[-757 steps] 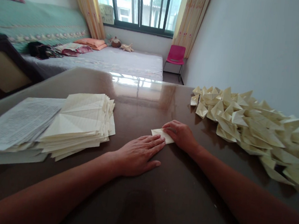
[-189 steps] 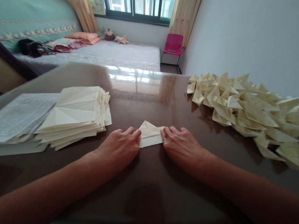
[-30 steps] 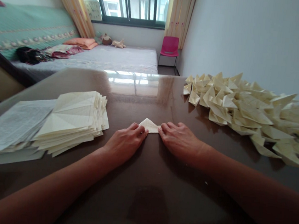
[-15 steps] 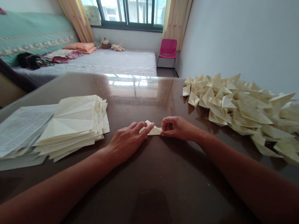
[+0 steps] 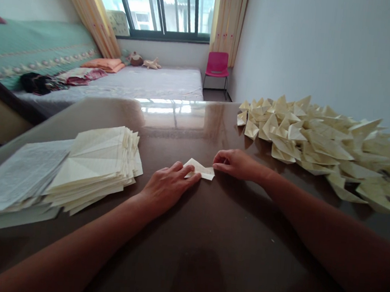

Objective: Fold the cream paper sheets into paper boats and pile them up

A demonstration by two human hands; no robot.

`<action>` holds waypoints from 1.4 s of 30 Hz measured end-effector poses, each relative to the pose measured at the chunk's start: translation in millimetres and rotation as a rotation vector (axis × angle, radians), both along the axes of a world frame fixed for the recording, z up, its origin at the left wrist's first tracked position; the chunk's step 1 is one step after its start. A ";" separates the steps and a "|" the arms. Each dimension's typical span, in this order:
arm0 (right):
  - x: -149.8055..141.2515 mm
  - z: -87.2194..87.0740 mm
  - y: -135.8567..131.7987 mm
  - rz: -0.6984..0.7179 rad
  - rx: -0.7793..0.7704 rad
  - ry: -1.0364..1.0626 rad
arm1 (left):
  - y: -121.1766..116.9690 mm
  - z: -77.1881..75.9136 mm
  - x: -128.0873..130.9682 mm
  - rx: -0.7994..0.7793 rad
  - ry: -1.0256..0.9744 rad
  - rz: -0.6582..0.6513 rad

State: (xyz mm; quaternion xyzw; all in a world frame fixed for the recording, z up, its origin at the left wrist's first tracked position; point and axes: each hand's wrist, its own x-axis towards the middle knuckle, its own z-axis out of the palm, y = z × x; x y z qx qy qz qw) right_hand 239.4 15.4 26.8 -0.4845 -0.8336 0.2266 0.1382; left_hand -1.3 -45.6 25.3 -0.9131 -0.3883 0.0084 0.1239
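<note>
We see the small folded paper (image 5: 206, 171) on the table (image 5: 156, 253), under our left hand (image 5: 170, 185), whose fingers press it; beside its right end, our right hand (image 5: 233, 163) has fingertips close together, whether pinching we cannot tell

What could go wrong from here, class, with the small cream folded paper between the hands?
The small cream folded paper might slide or crease crookedly: the left hand covers only its left part on the glossy brown table.

The heap of pointed cream paper pieces lies beyond the right forearm, so a wide sweep could scatter some.
</note>
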 end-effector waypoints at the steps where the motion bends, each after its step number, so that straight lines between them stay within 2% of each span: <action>1: -2.3 -2.2 -0.9 -0.007 0.009 -0.025 | 0.1 -0.2 -0.1 0.005 0.007 -0.003; 7: -11.5 -6.9 -3.6 -0.010 -0.006 -0.083 | 0.0 -0.7 -0.2 0.022 0.029 -0.004; 11: -11.7 -7.7 -4.4 -0.002 -0.044 0.026 | -0.2 -0.9 -0.8 0.026 0.024 -0.010; 14: -12.5 -9.3 -6.6 0.040 -0.005 0.084 | -0.1 -1.3 -1.4 0.026 0.027 -0.014; 18: -9.2 -4.5 -7.9 0.205 0.102 0.043 | -0.2 -1.5 -1.6 0.027 0.027 -0.016; 21: -2.5 4.0 -8.2 0.377 0.096 -0.012 | -0.8 -1.5 -1.4 0.019 0.013 -0.007; 23: 0.3 8.3 -9.4 0.431 0.070 -0.056 | -1.3 -1.5 -1.3 0.022 -0.014 0.017; 25: -0.6 8.9 -11.4 0.390 0.067 -0.084 | -1.8 -1.7 -1.3 0.030 -0.049 0.053; 28: -8.0 2.9 -13.8 0.221 0.115 -0.063 | -2.5 -1.6 -1.5 0.034 -0.063 0.081; 34: -20.4 -10.8 -15.4 0.019 0.106 -0.061 | -3.7 1.8 -1.1 0.015 0.003 0.022; 38: -23.5 -9.6 -20.8 -0.042 0.170 -0.142 | -2.6 2.4 -2.0 0.008 0.014 0.015; 42: -26.6 -1.9 -28.7 -0.013 0.256 -0.263 | 0.4 1.1 -4.1 0.000 -0.013 0.024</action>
